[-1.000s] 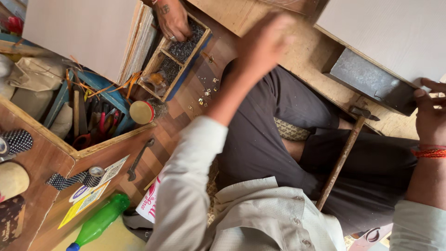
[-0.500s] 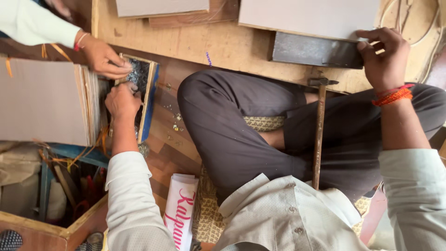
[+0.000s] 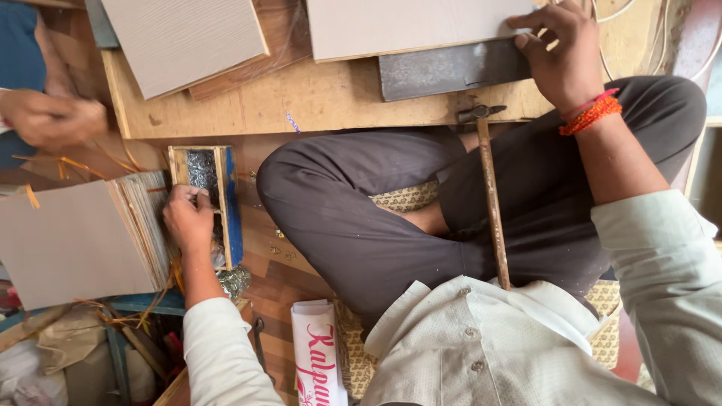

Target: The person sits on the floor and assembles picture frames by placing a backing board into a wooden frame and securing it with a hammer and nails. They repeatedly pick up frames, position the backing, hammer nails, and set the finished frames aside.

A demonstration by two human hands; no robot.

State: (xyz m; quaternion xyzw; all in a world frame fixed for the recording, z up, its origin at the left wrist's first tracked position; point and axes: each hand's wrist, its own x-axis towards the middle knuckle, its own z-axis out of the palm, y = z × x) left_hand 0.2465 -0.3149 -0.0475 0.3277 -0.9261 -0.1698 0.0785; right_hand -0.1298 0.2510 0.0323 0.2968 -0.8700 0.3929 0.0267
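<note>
Fingers [image 3: 197, 197] dip inside small wooden box [image 3: 226, 197].

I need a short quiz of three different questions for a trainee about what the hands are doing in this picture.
1. True or false: the left hand reaches into the small wooden box with a blue side.
2. What does the right hand press on?
A. grey metal block
B. green bottle
C. rolled paper
3. Fill in: the hammer lies across the person's ____.

Key: 1 true; 2 A; 3 lap, over the dark trousers.
</note>
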